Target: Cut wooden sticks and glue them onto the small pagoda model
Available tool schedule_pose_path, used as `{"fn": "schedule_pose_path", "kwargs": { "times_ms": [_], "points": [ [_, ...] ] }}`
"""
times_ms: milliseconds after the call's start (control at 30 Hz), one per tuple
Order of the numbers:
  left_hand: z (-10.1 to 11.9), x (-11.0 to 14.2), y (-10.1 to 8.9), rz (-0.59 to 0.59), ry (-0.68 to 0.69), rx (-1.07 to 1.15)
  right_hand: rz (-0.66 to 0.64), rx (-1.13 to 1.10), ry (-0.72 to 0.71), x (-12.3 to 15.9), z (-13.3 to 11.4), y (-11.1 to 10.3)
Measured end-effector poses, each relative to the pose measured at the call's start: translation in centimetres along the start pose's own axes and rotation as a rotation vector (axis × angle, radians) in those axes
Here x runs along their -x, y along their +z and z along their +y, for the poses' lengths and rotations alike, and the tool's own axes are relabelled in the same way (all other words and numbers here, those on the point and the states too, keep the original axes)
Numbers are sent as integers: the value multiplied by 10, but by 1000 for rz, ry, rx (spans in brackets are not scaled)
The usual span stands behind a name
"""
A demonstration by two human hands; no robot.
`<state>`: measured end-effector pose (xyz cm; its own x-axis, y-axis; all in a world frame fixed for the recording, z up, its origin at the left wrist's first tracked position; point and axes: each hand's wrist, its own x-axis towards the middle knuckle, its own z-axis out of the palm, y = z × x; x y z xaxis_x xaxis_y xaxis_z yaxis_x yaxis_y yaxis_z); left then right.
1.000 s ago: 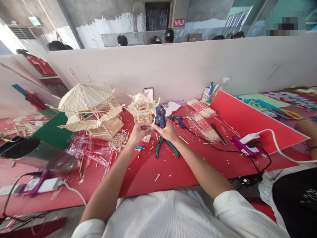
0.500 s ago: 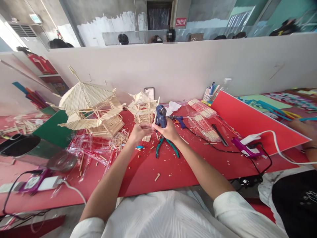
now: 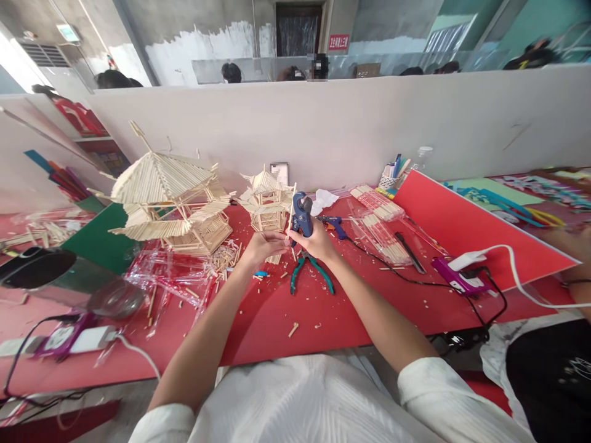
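My right hand (image 3: 320,241) is closed around a dark blue hand tool (image 3: 302,212), which looks like a cutter with a rounded head. Beside the tool's left edge a thin wooden stick (image 3: 292,206) stands nearly upright. My left hand (image 3: 264,247) pinches the stick's lower end, its fingertips close to my right hand. Just behind my hands is a small pavilion model of wooden sticks (image 3: 263,200). Green-handled pliers (image 3: 316,264) lie spread on the table below my right hand.
A larger stick pavilion (image 3: 170,200) stands left, near crumpled plastic wrapping (image 3: 168,274) and a clear container (image 3: 87,286). On the right are a glue gun (image 3: 335,226), stick packs (image 3: 381,221), a red board (image 3: 471,227) and a purple power strip (image 3: 462,277). Another person's arm shows far right.
The view has shifted very slightly. My hands keep the same hold on the blue tool and the stick, and nothing on the table has visibly moved.
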<state>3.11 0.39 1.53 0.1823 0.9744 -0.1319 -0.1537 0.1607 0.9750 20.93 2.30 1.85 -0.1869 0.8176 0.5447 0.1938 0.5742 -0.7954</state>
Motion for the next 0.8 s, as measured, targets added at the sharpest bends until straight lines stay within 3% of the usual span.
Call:
{"fn": "schedule_pose_path", "kwargs": {
  "times_ms": [267, 800],
  "points": [
    [2, 1, -1, -13, 12, -13, -65, 56, 3, 0, -3, -1],
    [4, 2, -2, 2, 80, -64, -67, -1, -51, 1, 1, 4]
  ]
}}
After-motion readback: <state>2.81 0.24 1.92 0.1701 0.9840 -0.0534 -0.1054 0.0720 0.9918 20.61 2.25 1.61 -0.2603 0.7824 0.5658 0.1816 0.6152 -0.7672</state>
